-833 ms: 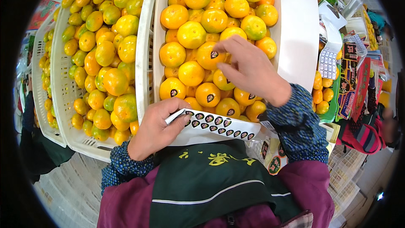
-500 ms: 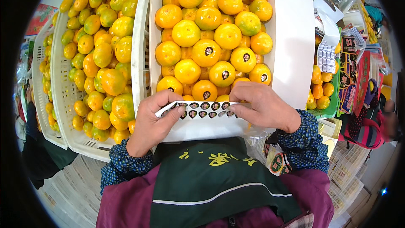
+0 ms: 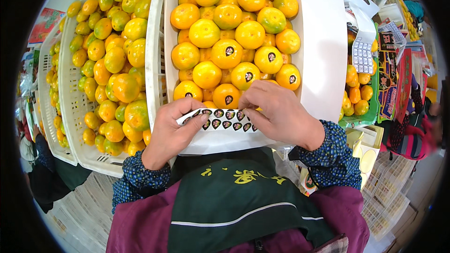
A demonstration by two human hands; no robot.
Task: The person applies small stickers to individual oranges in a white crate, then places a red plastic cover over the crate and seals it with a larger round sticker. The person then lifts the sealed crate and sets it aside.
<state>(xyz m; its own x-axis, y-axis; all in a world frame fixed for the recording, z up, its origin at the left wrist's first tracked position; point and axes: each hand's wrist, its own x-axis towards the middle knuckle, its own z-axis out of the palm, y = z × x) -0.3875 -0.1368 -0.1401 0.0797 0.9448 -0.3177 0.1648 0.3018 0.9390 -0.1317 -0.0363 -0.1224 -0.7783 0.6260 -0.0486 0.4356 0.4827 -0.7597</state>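
A white sheet of small black stickers point(image 3: 227, 120) lies stretched between my hands above the near edge of a white box point(image 3: 323, 42). My left hand point(image 3: 172, 129) pinches the sheet's left end between thumb and fingers. At the sheet's upper right, my right hand point(image 3: 276, 115) has thumb and forefinger pressed together on a sticker; the exact grip is partly hidden. Orange mandarins point(image 3: 205, 33) fill the box in stacked rows. Several of the nearer ones, such as one mandarin point(image 3: 227, 53), carry a black sticker; the farther ones show none.
On the left stands a white plastic crate point(image 3: 70, 93) heaped with greenish-orange mandarins point(image 3: 125, 89). To the right, a green basket point(image 3: 368, 105) holds smaller orange fruit, with sticker sheets point(image 3: 363, 56) and red packaging beside it. A person in dark clothing point(image 3: 54, 173) is at the far left.
My right hand has shifted left and slightly up along the sheet, its fingers now closer together. The view has moved slightly, and the left hand keeps its hold.
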